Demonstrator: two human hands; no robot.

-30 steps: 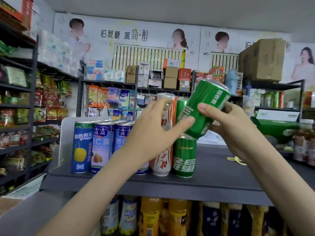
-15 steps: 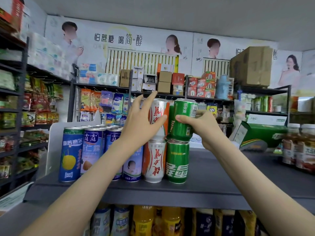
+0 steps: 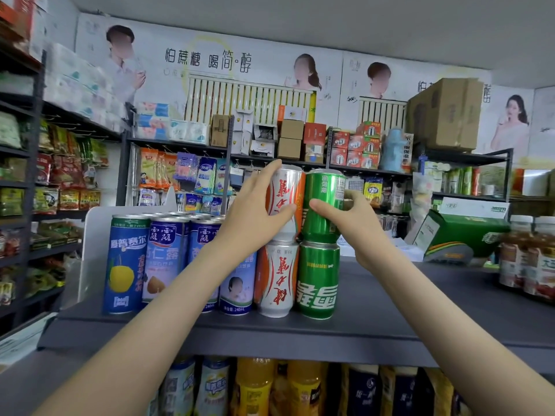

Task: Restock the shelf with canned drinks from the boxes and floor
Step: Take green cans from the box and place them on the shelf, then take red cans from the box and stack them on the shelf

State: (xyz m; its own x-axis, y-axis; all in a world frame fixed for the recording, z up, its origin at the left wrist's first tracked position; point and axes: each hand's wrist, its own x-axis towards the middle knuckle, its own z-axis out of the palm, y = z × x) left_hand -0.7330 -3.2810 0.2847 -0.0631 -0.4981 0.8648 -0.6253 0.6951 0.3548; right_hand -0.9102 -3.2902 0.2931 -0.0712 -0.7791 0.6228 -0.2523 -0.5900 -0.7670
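A green can (image 3: 322, 205) stands upright on top of another green can (image 3: 317, 279) on the dark grey shelf (image 3: 420, 310). My right hand (image 3: 350, 223) grips the upper green can, thumb on its front and fingers round its right side. Left of it, a white-and-red can (image 3: 285, 193) is stacked on a second white-and-red can (image 3: 277, 277). My left hand (image 3: 255, 217) is on the upper white can, thumb across its front and fingers reaching up its left side. Tall blue cans (image 3: 162, 259) fill the shelf further left.
A green carton (image 3: 462, 235) lies at the back right of the shelf, with bottled drinks (image 3: 528, 259) at its far right. Yellow bottles (image 3: 255, 388) and more drinks stand on the level below. Racks of snacks line the left wall and back.
My right hand has brought the tilted green can down and set it upright on the lower green can. My left hand stayed on the upper white can. The view has tipped upward slightly.
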